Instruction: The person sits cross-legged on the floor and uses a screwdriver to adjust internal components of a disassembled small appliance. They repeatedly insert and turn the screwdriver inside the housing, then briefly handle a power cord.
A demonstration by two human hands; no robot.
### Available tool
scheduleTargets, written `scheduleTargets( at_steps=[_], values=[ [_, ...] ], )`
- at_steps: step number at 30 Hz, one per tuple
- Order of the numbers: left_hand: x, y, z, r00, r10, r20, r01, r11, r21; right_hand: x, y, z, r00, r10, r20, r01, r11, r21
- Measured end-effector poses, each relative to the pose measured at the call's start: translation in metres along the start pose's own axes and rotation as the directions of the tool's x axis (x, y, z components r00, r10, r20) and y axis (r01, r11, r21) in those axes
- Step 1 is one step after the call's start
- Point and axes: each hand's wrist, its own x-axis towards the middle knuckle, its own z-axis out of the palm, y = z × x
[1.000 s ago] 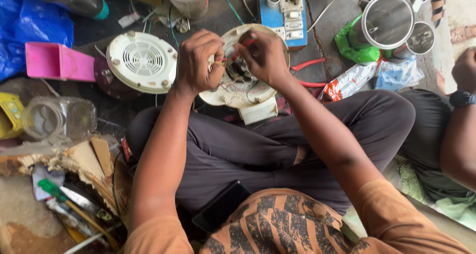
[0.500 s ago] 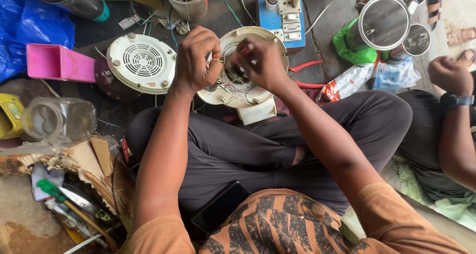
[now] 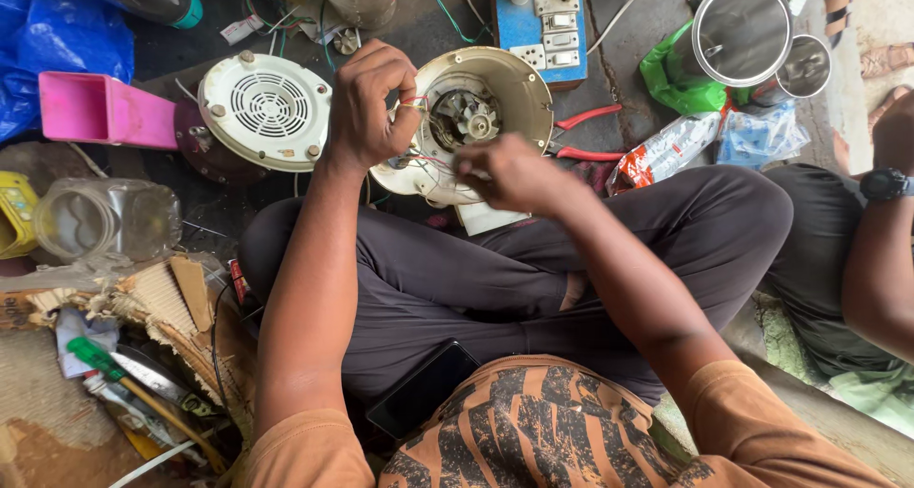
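Overhead view of a person sitting cross-legged on a cluttered floor. At the far left of the frame lie a blue plastic sheet [image 3: 57, 40], a pink plastic tray [image 3: 100, 110] below it, a yellow object [image 3: 16, 212] at the left edge and a clear glass jar [image 3: 105, 219] on its side. In the lower left corner sit torn cardboard [image 3: 162, 302] and a green-handled tool [image 3: 124, 383].

Left of centre, in the upper part of the frame, a white round vented cover [image 3: 267, 110] rests on the floor. Just beside it, the left hand [image 3: 371, 102] is raised with its fingers [image 3: 395, 117] pinched narrow on a thin red wire [image 3: 416, 100]. That wire runs to the cream round appliance base [image 3: 505, 83] at upper centre, lying open side up just beyond the person's knees, with a small fan-shaped coupling [image 3: 469, 119] showing inside. The right hand [image 3: 514, 174] hovers over the near rim of this base, fingers curled close together on thin wires; exactly what they grip cannot be told.

Behind the base is a blue switch board [image 3: 543, 26]. Red-handled pliers [image 3: 586, 136] lie to its right. Further right are a green bag [image 3: 676, 74], two steel jars [image 3: 747, 31] and a snack wrapper [image 3: 662, 153]. At the right edge, another person's arm wears a black wristwatch [image 3: 884, 183]. A dark phone [image 3: 419, 388] lies in the lap at lower centre
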Motion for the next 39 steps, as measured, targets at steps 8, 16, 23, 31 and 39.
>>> scheduleTargets(
  at_steps=[8, 16, 23, 31, 39],
  values=[
    [0.006, 0.000, 0.003, 1.000, 0.016, 0.015, -0.016, 1.000, 0.013, -0.002, 0.004, -0.002, 0.988, -0.091, -0.121, 0.099, 0.993, 0.061],
    [0.004, 0.003, 0.005, 1.000, -0.026, -0.004, 0.026, 0.999, 0.018, -0.027, 0.017, -0.003, 0.959, -0.222, -0.177, 0.220, 0.975, -0.029],
    [0.003, 0.009, 0.007, 1.000, -0.014, -0.016, 0.015, 0.998, 0.063, -0.039, 0.012, 0.029, 0.970, -0.216, -0.108, 0.187, 0.956, -0.227],
    [0.003, 0.009, 0.004, 0.999, -0.035, -0.010, 0.036, 0.998, 0.054, -0.050, -0.011, 0.004, 0.974, -0.214, -0.071, 0.191, 0.951, -0.242],
    [0.011, 0.010, 0.007, 1.000, -0.003, -0.021, 0.005, 0.997, 0.073, -0.049, -0.026, 0.009, 0.930, -0.339, -0.145, 0.250, 0.869, -0.427]
  ],
)
